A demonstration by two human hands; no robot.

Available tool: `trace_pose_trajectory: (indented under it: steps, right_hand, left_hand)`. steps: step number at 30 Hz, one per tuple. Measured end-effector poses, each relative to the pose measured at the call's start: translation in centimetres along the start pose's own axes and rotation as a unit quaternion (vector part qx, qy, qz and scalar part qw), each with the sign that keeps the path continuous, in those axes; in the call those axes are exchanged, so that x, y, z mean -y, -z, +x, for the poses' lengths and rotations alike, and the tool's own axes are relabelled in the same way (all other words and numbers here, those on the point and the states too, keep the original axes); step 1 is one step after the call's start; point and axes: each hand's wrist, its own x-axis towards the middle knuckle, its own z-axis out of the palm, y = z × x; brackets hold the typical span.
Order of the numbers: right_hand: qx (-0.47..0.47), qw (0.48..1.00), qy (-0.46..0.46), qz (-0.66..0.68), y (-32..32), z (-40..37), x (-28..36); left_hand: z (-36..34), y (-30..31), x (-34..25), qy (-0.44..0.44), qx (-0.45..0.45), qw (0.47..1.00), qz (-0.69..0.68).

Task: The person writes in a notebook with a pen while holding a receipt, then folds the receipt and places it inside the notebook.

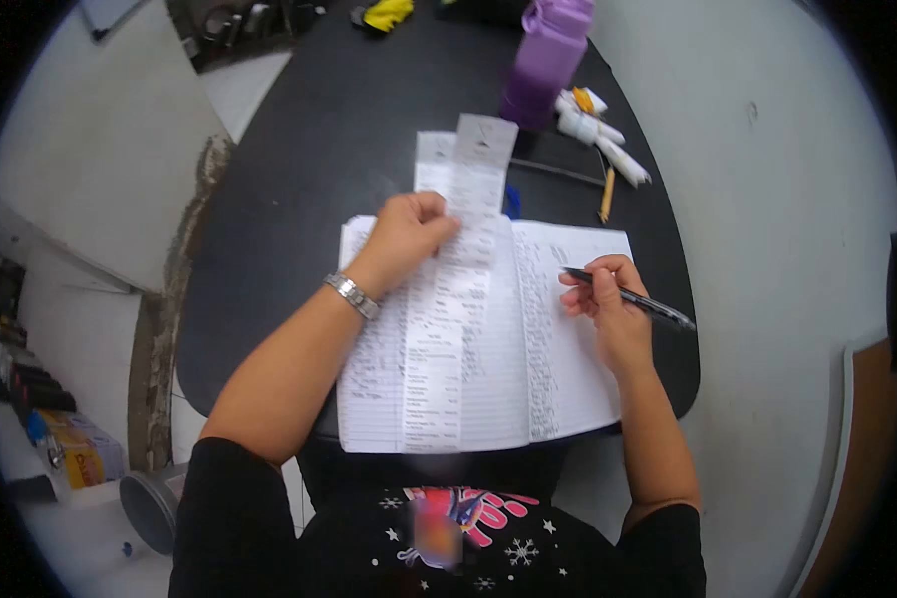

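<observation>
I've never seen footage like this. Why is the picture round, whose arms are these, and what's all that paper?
There is no machine here: a person wears a camera on the head, so you look down on their own arms, and the wide lens bends the edges. The left hand pinches long printed receipts laid over an open, handwritten notebook. The right hand holds a black pen. All rests on a black table. Farther back are a purple bottle and a yellow pencil.
</observation>
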Motion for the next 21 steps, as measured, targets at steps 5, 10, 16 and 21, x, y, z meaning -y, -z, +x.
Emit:
trace_pose_trajectory:
  steps: [5, 10, 16, 21]
  right_hand:
    - [0.173, 0.98, 0.041, -0.094, -2.2, 3.1, 4.8]
    - [0.246, 0.909, 0.128, -0.31, -4.1, 3.6, 8.8]
    - [0.254, 0.9, 0.133, -0.329, -3.9, 5.4, 9.7]
    - [0.204, 0.938, 0.109, -0.259, -5.1, 7.2, 3.0]
  left_hand:
    - [0.1, 0.2, 0.2, 0.019, 0.009, 0.998, -0.06]
    - [0.3, 0.4, 0.3, 0.028, 0.021, 0.997, -0.064]
    - [0.0, 0.3, -0.4, 0.051, 0.022, 0.996, -0.07]
    - [0.0, 0.2, -0.2, 0.048, 0.022, 0.992, -0.113]
